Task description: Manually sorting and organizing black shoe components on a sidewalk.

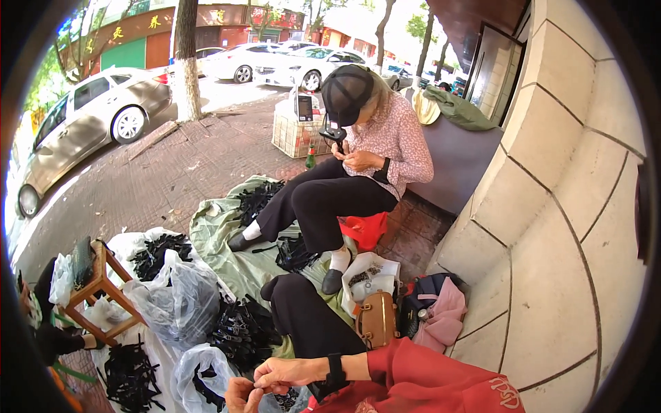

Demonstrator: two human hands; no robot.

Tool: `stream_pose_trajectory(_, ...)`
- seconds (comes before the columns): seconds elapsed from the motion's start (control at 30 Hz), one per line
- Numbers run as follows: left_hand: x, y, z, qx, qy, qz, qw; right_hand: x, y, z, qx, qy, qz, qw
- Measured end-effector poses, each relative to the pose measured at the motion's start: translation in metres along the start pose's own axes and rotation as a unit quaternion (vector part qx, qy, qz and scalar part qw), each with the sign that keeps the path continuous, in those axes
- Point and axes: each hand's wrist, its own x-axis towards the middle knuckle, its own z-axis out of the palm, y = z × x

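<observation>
At the lower edge, my right hand reaches in from the right, a black wristband above it and a red sleeve behind. Its thumb and fingers are pinched together. Close against it, my left hand has its fingers curled in, partly cut off by the picture's edge. The fingertips of both hands meet; whatever they pinch is too small or hidden to make out. Just beyond them lies a heap of black strap-like pieces. A clear plastic bag with black pieces inside sits beside my left hand.
Opposite sits a person in a patterned shirt, hands together. A green sheet holds more black piles. Left are a wooden stool and a large plastic bag. Right are a brown handbag, pink cloth and tiled wall.
</observation>
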Motion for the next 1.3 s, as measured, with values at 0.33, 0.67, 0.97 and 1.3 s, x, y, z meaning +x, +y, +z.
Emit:
stream_pose_trajectory(0.33, -0.004, 0.006, 0.005, 0.046, 0.047, 0.01, 0.998, 0.004, 0.001, 0.006, -0.136, 0.049, -0.094, 0.985)
stream_pose_trajectory(0.67, -0.002, 0.015, 0.01, 0.02, 0.035, -0.034, 0.999, 0.0, 0.008, 0.001, -0.162, 0.097, -0.146, 0.971)
stream_pose_trajectory(0.97, -0.003, 0.002, 0.006, 0.004, 0.036, -0.012, 0.999, -0.001, 0.018, 0.002, -0.043, 0.117, -0.133, 0.983)
stream_pose_trajectory(1.3, -0.014, -0.003, -0.001, -0.022, 0.004, -0.07, 0.997, 0.001, 0.012, 0.004, -0.181, 0.05, -0.143, 0.972)
